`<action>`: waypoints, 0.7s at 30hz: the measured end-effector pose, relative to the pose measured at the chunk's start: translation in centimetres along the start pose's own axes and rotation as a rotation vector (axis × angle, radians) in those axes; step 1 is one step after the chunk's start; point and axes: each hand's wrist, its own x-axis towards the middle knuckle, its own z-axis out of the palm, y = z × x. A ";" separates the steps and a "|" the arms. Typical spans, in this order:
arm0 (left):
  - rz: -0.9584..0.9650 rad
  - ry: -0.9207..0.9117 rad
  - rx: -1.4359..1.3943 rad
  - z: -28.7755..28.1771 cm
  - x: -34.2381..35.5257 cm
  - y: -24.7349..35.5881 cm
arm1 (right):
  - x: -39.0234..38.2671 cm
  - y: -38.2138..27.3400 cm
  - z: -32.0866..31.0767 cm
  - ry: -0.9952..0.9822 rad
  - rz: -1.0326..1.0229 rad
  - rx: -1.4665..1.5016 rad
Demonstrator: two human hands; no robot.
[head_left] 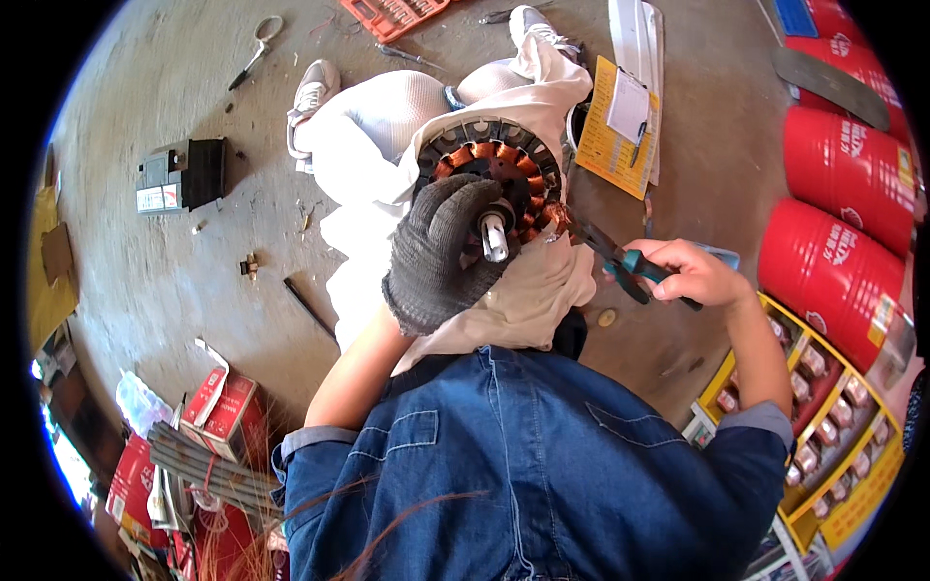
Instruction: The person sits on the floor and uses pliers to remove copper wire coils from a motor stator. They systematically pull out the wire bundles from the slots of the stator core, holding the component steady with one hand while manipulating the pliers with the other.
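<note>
A round motor stator (475, 136) with copper windings lies in my lap, on a white cloth (354, 232). My left hand (441, 247), in a dark grey knit glove, is closed around the middle of it, beside a shiny metal shaft (494, 237). Bare and without a glove, my right hand (699, 273) grips a pair of pliers (620, 261) with green and black handles. Their jaws reach the copper coil (556, 218) at the stator's right edge. Whether they pinch any wire is too small to tell.
A black battery (184, 174) stands on the floor at left. An orange tool case (397, 17) and a screwdriver (409, 58) lie ahead. A yellow board with a notepad (630, 102) is at right, near red drums (831, 276) and a yellow rack (833, 416) of small packages.
</note>
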 end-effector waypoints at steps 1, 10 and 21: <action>-0.009 -0.001 0.005 0.0 0.0 0.0 | 0.3 -0.3 -0.8 -0.028 0.000 -0.021; -0.072 0.101 0.112 -0.5 0.4 2.4 | 2.6 -3.3 -5.8 -0.229 0.192 0.047; 0.215 -0.131 -0.015 1.2 -2.0 3.0 | 3.4 -4.8 -5.2 -0.282 0.247 0.006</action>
